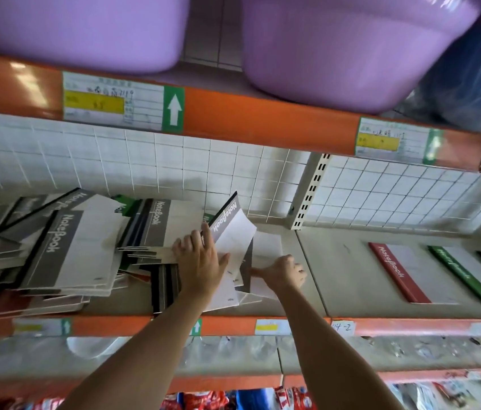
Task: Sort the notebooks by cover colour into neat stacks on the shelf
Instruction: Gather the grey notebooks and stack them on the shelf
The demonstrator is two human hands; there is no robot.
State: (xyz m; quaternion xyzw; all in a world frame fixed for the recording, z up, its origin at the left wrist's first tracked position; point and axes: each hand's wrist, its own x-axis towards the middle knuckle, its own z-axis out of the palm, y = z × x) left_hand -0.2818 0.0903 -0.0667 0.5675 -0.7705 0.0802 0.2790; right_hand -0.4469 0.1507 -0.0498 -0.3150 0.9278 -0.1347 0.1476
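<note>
The left hand (199,255) lies with fingers spread and fairly straight on the right end of the jumbled notebook pile (85,247), its fingertips against a grey-spined notebook (230,229) that tilts up off the heap. The right hand (285,270) has its fingers curled at the lower edge of the loose notebooks just beside the left hand; it seems to pinch a cover there, though the grip itself is hidden behind the knuckles.

Judging by how things lie, the sorting is barely begun. Well to the right on the same shelf (336,276) a red-spined notebook (395,273) and a green-spined notebook (463,276) lie flat side by side, each apparently the start of a colour stack, with something dark at the far right edge that is too cropped to name. The pile on the left remains a mixed heap of grey, green, red and black spines, overlapping at all angles, some overhanging the orange shelf lip (144,325).

Between the hands and the red notebook the shelf surface offers open room for a grey stack. Headroom is bounded by the orange beam (262,116) above, which carries purple tubs (351,48), and a wire grid (174,164) closes the back.
</note>
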